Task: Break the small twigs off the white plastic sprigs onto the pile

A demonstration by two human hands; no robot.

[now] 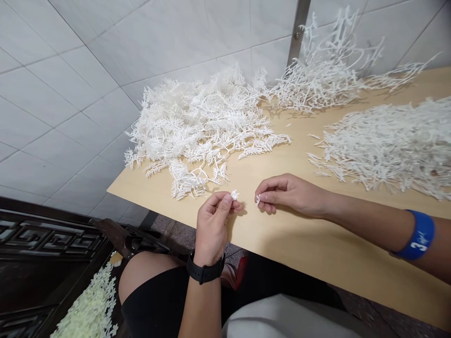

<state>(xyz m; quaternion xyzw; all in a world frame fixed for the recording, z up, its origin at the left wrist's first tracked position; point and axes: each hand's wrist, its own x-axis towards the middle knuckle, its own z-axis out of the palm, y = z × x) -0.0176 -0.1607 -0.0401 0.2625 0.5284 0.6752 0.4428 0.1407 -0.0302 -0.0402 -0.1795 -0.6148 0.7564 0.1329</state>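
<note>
Grey cloth [282, 321] closest | left grip [215, 216] pinches white sprig [234, 194] | right grip [287, 195] pinches tiny curl [258, 200] | slack pinch could drop 'em

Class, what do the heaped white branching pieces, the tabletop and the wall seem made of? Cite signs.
White branching pieces: probably matte plastic; stems and tips look uniformly white and moulded.
Tabletop: perhaps wood or laminate; smooth, pale tan.
Wall: likely glazed ceramic tile; straight joints, faint sheen.
</note>
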